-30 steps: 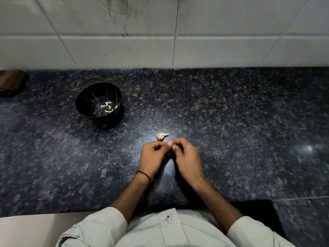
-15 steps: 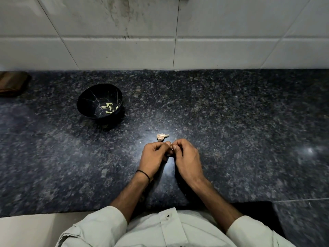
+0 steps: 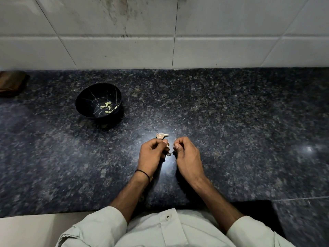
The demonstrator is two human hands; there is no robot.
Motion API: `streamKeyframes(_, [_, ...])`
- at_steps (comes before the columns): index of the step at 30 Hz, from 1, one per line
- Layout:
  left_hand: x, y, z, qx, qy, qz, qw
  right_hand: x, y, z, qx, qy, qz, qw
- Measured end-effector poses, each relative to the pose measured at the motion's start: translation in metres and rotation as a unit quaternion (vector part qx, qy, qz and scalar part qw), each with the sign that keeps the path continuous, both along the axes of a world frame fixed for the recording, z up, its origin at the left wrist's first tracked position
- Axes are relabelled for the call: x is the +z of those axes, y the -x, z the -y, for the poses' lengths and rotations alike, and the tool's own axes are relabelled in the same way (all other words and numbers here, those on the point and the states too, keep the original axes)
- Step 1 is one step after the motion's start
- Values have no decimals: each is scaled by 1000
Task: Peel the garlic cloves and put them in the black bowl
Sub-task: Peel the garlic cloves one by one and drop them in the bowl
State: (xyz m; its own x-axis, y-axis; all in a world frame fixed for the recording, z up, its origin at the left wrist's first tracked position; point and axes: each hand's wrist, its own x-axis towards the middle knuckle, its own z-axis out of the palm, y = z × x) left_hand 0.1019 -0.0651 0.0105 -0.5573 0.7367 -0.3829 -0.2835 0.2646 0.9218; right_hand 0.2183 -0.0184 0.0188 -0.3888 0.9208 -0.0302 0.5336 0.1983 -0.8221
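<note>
The black bowl [image 3: 83,101] stands on the dark granite counter at the left, with several peeled pale cloves [image 3: 107,107] lying in it. A small remnant of the garlic bulb [image 3: 161,136] lies on the counter just beyond my hands. My left hand [image 3: 153,155] has its fingers curled and pinches a small pale garlic clove [image 3: 167,144] at the fingertips. My right hand [image 3: 185,155] is curled too, its thumb and forefinger pinched together on a tiny pale bit, seemingly skin. A narrow gap separates the two hands.
White wall tiles [image 3: 160,32] rise behind the granite counter [image 3: 231,122]. A brown object [image 3: 12,82] sits at the far left edge. The counter's front edge runs just before my shirt.
My hands, joined at the fingertips before, have drawn a little apart. The left keeps the clove. Bowl and bulb remnant have not moved.
</note>
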Motion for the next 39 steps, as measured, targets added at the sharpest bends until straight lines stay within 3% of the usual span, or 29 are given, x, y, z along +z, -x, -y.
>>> streamKeyframes(5, [0, 2, 4, -15, -7, -38, 999, -2, -4, -4, 12, -23, 3, 1000])
streamKeyframes(12, [-12, 7, 9, -25, -1, -160, 987, -11, -9, -13, 68, -72, 26, 995])
streamKeyframes(17, [-11, 8, 16, -41, -2, -238, 970, -5, -13, -13, 84, -63, -15, 994])
streamKeyframes(23, [-10, 16, 21, -65, 11, -340, 938, 8, -18, -13, 15, -30, -63, 997])
streamKeyframes(27, [-9, 20, 24, -70, 13, -401, 913, 1, -26, -7, -72, -46, 4, 996])
streamKeyframes(31, [-11, 22, 26, -74, 12, -422, 904, -9, -23, 8, -50, -48, 90, 994])
streamKeyframes(35, [-10, 22, 27, -71, 5, -418, 906, -6, -7, 14, 27, -38, 29, 998])
streamKeyframes(39, [-5, 23, 35, -58, -4, -391, 918, 4, -10, -2, 3, -45, -19, 999])
